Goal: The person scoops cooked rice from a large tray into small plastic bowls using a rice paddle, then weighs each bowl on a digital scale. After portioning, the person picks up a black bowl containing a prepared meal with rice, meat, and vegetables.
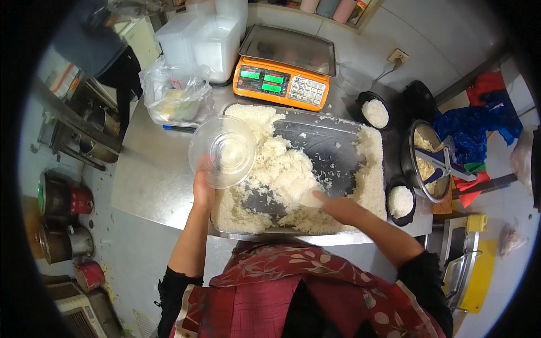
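My left hand point(204, 181) grips the side of a clear round plastic bowl point(203, 139), held over the left edge of a metal tray point(296, 230). White cooked rice point(291, 169) is heaped in the tray's middle and banked along its sides. In my right hand point(340, 207) is a pale rice paddle point(310, 198), its blade against the front of the heap. Part of the tray's dark bottom shows at the upper right, with loose grains on it. Whether the bowl contains rice, or rice shows through it, I cannot tell.
Behind the tray stands an orange digital scale point(281, 86). Two black bowls of rice, one farther back point(375, 114) and one nearer point(400, 203), flank a steel bowl point(431, 194) with a blue-and-grey tool across it. A plastic bag point(175, 93) and clear containers point(215, 46) stand left. A person point(97, 42) is at upper left.
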Demonstrator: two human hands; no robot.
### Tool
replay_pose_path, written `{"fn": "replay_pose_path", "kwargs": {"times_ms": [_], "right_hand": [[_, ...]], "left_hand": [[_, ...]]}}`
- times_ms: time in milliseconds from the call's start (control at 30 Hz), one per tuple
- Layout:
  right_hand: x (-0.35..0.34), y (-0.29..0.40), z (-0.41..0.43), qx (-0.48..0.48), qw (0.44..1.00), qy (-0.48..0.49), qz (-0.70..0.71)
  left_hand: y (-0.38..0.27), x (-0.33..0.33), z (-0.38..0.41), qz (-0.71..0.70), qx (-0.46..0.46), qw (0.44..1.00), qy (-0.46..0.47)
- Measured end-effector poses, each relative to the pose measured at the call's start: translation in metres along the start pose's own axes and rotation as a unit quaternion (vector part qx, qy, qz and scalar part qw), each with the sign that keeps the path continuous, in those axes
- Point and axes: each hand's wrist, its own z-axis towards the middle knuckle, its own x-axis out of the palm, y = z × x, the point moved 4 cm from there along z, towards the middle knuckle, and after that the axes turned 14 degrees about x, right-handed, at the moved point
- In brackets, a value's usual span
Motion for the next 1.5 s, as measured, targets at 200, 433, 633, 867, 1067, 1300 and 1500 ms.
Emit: {"fn": "replay_pose_path", "kwargs": {"times_ms": [200, 433, 633, 867, 1067, 1300, 1500], "right_hand": [[-0.018, 0.011, -0.026, -0.032, 0.999, -0.006, -0.031], [-0.040, 0.040, -0.004, -0.069, 0.997, -0.022, -0.009], [-0.016, 0.049, 0.037, -0.112, 0.987, -0.098, 0.058], [-0.059, 0.049, -0.006, -0.022, 0.998, 0.022, -0.047], [-0.015, 0.048, 0.020, -0.017, 0.999, 0.000, 0.039], [0.005, 0.000, -0.010, 0.003, 0.999, 0.026, -0.026], [-0.032, 0.006, -0.012, -0.033, 0.997, 0.000, -0.073]], "left_hand": [[0.005, -0.012, -0.001, 0.046, 0.052, 0.997, 0.018], [0.002, -0.017, 0.003, 0.052, 0.055, 0.997, 0.008], [0.007, -0.005, 0.002, 0.040, 0.034, 0.999, 0.014], [-0.016, -0.017, -0.005, -0.018, 0.056, 0.998, -0.017], [-0.028, -0.004, -0.019, -0.036, 0.049, 0.997, -0.045], [-0.046, 0.018, -0.045, -0.113, -0.036, 0.991, -0.062], [-0.050, 0.014, -0.049, -0.036, -0.036, 0.997, -0.060]]}}
